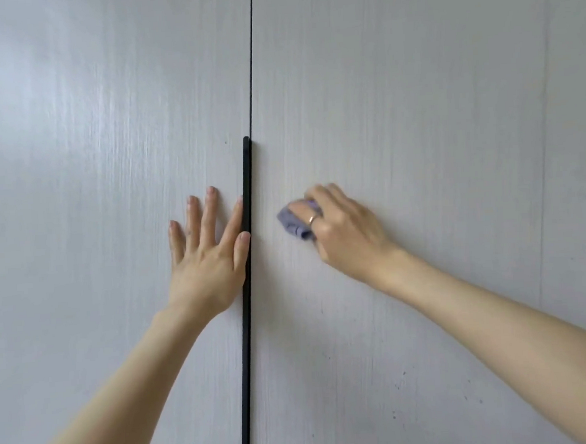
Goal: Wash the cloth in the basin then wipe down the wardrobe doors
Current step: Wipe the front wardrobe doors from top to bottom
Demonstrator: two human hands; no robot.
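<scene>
While the left hand (207, 258) rests flat on the left door (77, 200), the right hand (339, 224) grips the cloth (293, 221) on the right door (416, 128), at three o'clock from the black handle (247, 224); wiping seems underway, and dark specks at five o'clock are left.

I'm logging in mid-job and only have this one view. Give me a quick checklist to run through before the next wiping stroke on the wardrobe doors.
1. Cloth in hand: ok. The right hand grips the purple cloth.
2. Cloth against the door: ok, it presses on the right door.
3. Bracing: ok. The left hand lies flat on the left door, beside the black handle strip.
4. Doors closed: ok, only a thin seam shows.
5. Dirt left: not ok, dark specks remain lower on the right door.
6. Cloth wet enough: cannot tell.
</scene>
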